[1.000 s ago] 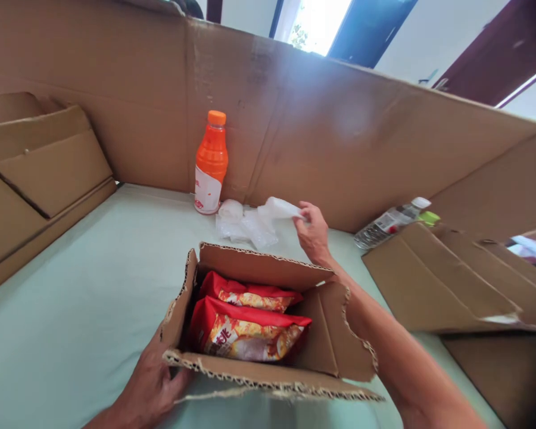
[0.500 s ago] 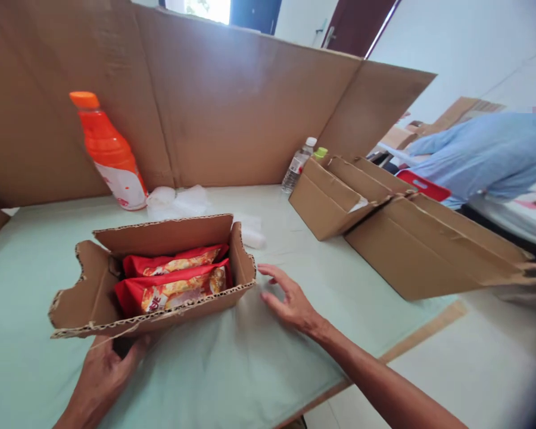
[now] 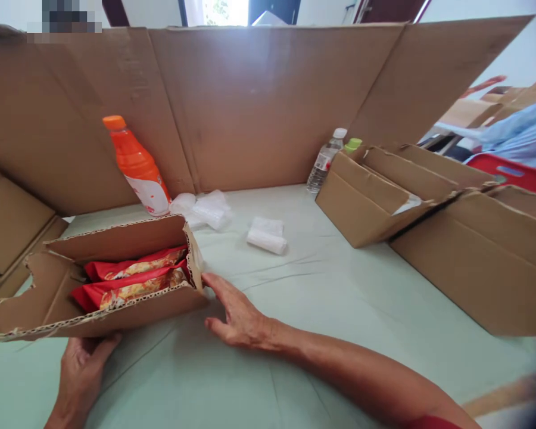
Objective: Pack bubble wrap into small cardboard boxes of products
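Note:
An open cardboard box (image 3: 129,319) with ragged cut edges sits at the left of the table. Two red snack packets (image 3: 136,283) with food pictures lie side by side inside it. My left hand (image 3: 83,363) is at the box's near lower edge, its fingers tucked beneath and mostly hidden, thumb against the near wall. At the right end of the box is my right hand (image 3: 239,316), thumb and fingers apart, fingertips touching the end wall and nothing held.
Behind the box stands an orange drink bottle (image 3: 138,167), with clear plastic wrap (image 3: 209,208) beside it. A rolled piece of wrap (image 3: 267,235) lies mid-table. Clear bottle (image 3: 326,161) and cardboard bins (image 3: 375,199) stand right. A cardboard screen (image 3: 272,107) closes the back; another person's blue sleeve (image 3: 527,131) shows beyond.
The box with the packets has shifted left along the table. My right hand has come left from beside the box to touch its right end. The view has turned too.

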Demonstrator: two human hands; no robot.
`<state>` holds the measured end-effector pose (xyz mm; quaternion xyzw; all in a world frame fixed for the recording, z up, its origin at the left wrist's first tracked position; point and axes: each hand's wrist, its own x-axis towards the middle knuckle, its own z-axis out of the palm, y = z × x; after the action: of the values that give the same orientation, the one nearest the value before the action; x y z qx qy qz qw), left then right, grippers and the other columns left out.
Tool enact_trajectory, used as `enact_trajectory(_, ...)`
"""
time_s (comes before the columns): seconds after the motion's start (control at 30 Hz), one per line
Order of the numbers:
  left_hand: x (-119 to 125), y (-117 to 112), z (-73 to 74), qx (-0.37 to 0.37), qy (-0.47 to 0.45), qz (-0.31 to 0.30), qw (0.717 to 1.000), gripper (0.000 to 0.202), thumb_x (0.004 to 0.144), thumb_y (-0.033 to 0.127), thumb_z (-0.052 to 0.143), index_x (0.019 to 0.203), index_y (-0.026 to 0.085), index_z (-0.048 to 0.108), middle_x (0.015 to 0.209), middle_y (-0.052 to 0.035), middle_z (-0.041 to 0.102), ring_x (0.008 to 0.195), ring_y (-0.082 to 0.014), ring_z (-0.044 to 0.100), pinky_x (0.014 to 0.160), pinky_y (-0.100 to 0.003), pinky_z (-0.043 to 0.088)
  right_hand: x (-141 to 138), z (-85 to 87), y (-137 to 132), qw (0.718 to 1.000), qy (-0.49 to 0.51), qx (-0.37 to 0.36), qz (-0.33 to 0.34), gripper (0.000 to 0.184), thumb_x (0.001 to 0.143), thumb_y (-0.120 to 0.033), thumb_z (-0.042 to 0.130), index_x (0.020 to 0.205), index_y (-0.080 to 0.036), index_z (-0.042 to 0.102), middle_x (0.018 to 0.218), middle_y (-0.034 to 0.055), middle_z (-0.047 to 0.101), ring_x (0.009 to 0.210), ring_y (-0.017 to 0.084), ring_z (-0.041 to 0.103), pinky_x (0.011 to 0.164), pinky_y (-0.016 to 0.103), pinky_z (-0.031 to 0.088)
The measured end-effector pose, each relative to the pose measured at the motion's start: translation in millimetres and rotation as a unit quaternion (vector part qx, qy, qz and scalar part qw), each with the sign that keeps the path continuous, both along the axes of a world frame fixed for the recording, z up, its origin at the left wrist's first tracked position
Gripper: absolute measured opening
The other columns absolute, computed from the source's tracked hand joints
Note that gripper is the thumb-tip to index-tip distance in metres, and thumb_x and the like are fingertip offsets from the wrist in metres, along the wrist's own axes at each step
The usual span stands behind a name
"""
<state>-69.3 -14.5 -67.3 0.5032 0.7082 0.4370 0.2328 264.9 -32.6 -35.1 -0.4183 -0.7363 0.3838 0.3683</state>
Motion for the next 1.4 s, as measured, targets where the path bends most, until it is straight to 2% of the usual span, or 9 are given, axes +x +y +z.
enact_trajectory(0.23,1.5,-11.4,-19.8,-0.031,-0.060,-0.005,0.998,0.042,0.062,0.051,0.075,0.087,0.020,0.062,0.075,-0.0037,0.073,0.071,-0.0251,0.069,0.061,-0.034,0.056,30.0,17.6,62.2,0.992,-0.014,0.100,-0.080,0.026,0.087,-0.016,0.054,0.103,-0.024,0.073,0.124,0.0067,0.074,0.118,0.022,0.068,0.107,0.045,0.050)
enact_trajectory(0.4,7.4,-15.9,-31.9,-0.007,0.039,-0.047,0.998,0.031,0.069,0.054,0.064,0.066,0.023,0.068,0.063,-0.0065,0.071,0.065,-0.0287,0.068,0.062,-0.039,0.059,30.3,44.2,172.1,0.969,-0.111,0.171,-0.142,0.021,0.088,-0.017,0.057,0.099,-0.024,0.073,0.124,0.0067,0.074,0.120,0.023,0.065,0.110,0.046,0.045)
enact_trajectory(0.57,2.2,-18.6,-58.3,-0.015,0.065,-0.104,0.992,0.037,0.070,0.058,0.061,0.049,0.028,0.065,0.053,-0.0070,0.069,0.057,-0.0292,0.068,0.061,-0.040,0.062,-23.5,48.1,272.8,0.955,-0.217,0.142,-0.147,0.034,0.074,-0.018,0.074,0.108,-0.023,0.075,0.128,0.0102,0.072,0.121,0.032,0.060,0.108,0.053,0.041)
enact_trajectory(0.7,1.8,-17.7,-53.6,-0.025,0.086,-0.154,0.984,0.039,0.071,0.063,0.059,0.054,0.030,0.070,0.062,-0.0058,0.075,0.063,-0.0301,0.072,0.063,-0.038,0.063,-52.4,44.3,318.6,0.958,-0.188,0.125,-0.178,0.008,0.075,-0.019,0.072,0.082,-0.019,0.077,0.104,0.0134,0.076,0.110,0.034,0.064,0.103,0.055,0.041)
enact_trajectory(0.77,5.1,-15.7,-42.8,-0.037,0.085,-0.175,0.980,0.041,0.072,0.064,0.059,0.052,0.029,0.067,0.055,-0.0050,0.072,0.058,-0.0281,0.069,0.059,-0.036,0.061,-48.4,49.6,326.0,0.957,-0.150,0.128,-0.212,0.015,0.085,-0.025,0.062,0.085,-0.019,0.076,0.105,0.0116,0.076,0.110,0.030,0.064,0.101,0.048,0.044)
enact_trajectory(0.9,15.6,-11.7,-25.2,-0.035,0.074,-0.159,0.984,0.043,0.078,0.059,0.057,0.050,0.026,0.061,0.047,-0.0045,0.064,0.049,-0.0245,0.062,0.058,-0.034,0.059,-6.9,69.2,294.3,0.953,-0.029,0.118,-0.278,0.038,0.095,-0.042,0.044,0.107,-0.019,0.072,0.107,0.0074,0.074,0.098,0.021,0.067,0.085,0.035,0.052)
enact_trajectory(1.0,18.7,-10.1,-22.1,-0.013,0.068,-0.138,0.988,0.036,0.077,0.056,0.057,0.059,0.025,0.064,0.054,-0.0046,0.066,0.055,-0.0252,0.065,0.062,-0.036,0.059,38.7,71.6,235.5,0.942,0.150,-0.003,-0.301,0.042,0.082,-0.054,0.061,0.105,-0.019,0.071,0.089,0.0026,0.075,0.079,0.019,0.067,0.069,0.030,0.051)
enact_trajectory(1.23,6.5,-10.7,-22.4,-0.020,0.081,-0.118,0.989,0.038,0.072,0.059,0.062,0.084,0.023,0.062,0.068,-0.0016,0.065,0.058,-0.0220,0.058,0.052,-0.033,0.047,106.8,28.4,95.2,0.904,0.197,-0.168,-0.340,0.039,0.066,-0.052,0.075,0.087,-0.020,0.068,0.064,-0.0002,0.068,0.057,0.017,0.061,0.049,0.026,0.046)
enact_trajectory(1.4,7.8,-7.6,-10.2,-0.040,0.068,-0.103,0.992,0.046,0.064,0.059,0.068,0.091,0.024,0.056,0.076,-0.0016,0.065,0.067,-0.0233,0.060,0.057,-0.034,0.049,119.2,18.4,35.2,0.887,0.205,-0.235,-0.341,0.038,0.080,-0.048,0.068,0.105,-0.020,0.069,0.091,0.0086,0.076,0.071,0.020,0.070,0.057,0.032,0.057)
